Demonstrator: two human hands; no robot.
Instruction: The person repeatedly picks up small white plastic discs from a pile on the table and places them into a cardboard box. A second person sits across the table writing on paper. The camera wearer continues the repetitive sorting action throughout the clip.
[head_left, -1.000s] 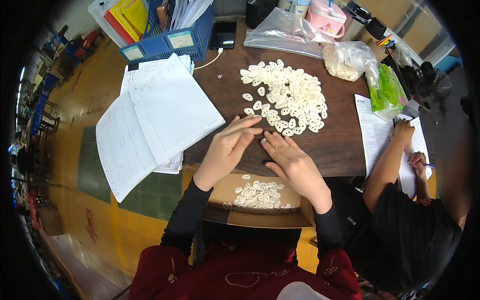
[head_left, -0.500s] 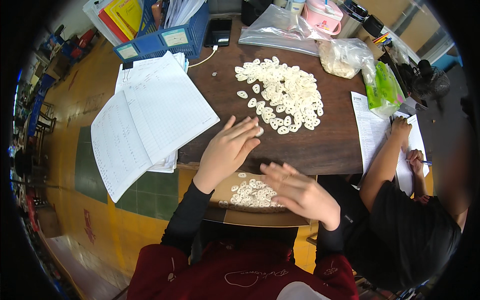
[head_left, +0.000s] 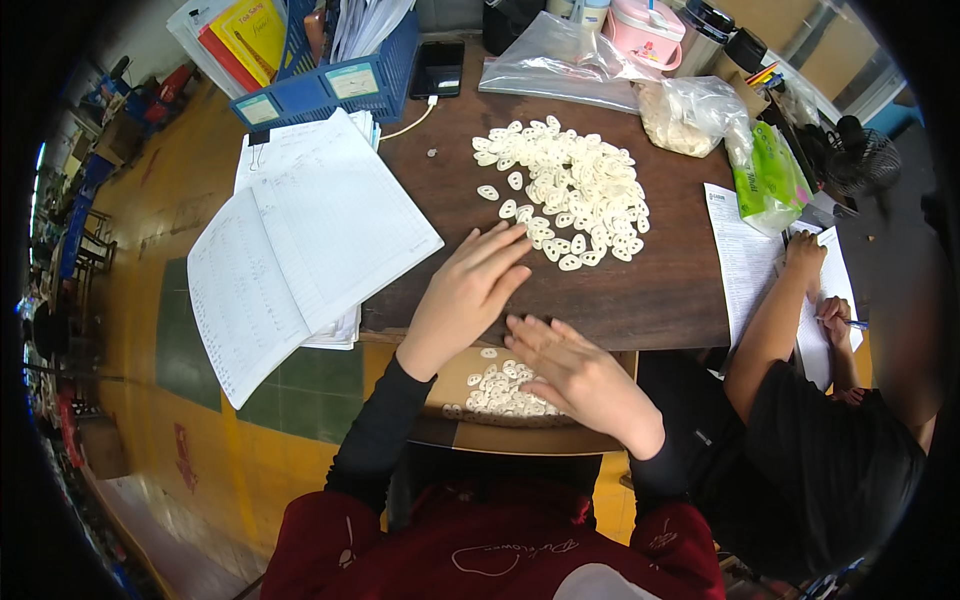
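I saw a dark brown wooden table (head_left: 650,290) with a smooth, matt top. The white pieces (head_left: 570,190) heaped near its far edge looked like smooth, matt plastic. The open ledger (head_left: 300,250) at the left edge was matt paper. A cardboard tray (head_left: 470,430) sat below the near edge. Clear bags (head_left: 560,65) were glossy, crinkled plastic film; the blue basket (head_left: 330,85) was hard plastic.

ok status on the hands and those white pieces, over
Left hand flat on table, open. Right hand open over cardboard tray of white pieces. Main pile on table, nothing in the way.
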